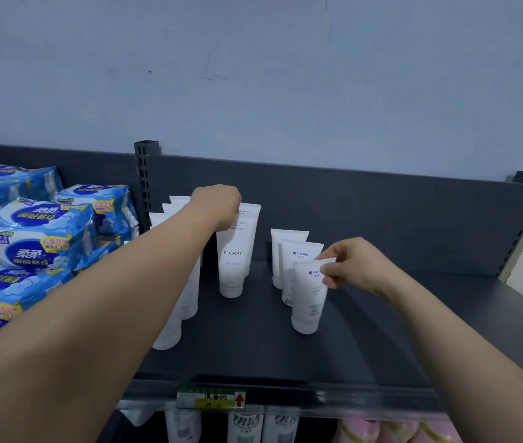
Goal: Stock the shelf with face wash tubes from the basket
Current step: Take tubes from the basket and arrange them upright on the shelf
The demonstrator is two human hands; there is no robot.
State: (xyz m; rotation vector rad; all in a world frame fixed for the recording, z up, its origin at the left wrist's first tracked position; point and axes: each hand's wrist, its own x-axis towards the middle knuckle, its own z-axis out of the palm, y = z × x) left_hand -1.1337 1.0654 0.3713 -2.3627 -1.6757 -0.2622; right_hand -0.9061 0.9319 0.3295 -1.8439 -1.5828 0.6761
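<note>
White face wash tubes stand cap-down on the dark grey shelf (381, 340). My right hand (354, 266) pinches the top of the front tube (309, 302) in a right-hand row, with two more tubes (289, 251) behind it. My left hand (217, 203) reaches over the back of a middle row, fingers curled down and hidden, above the FLORAL tube (234, 260). Another row of tubes (170, 330) stands at the left, partly hidden by my left forearm. The basket is not in view.
Blue packs of sanitary pads (36, 238) are stacked left of a slotted upright (145, 180). A price label (212, 399) sits on the shelf's front edge. More white tubes (247, 426) and pink packs (397, 431) show on the shelf below. A pale blue wall rises behind.
</note>
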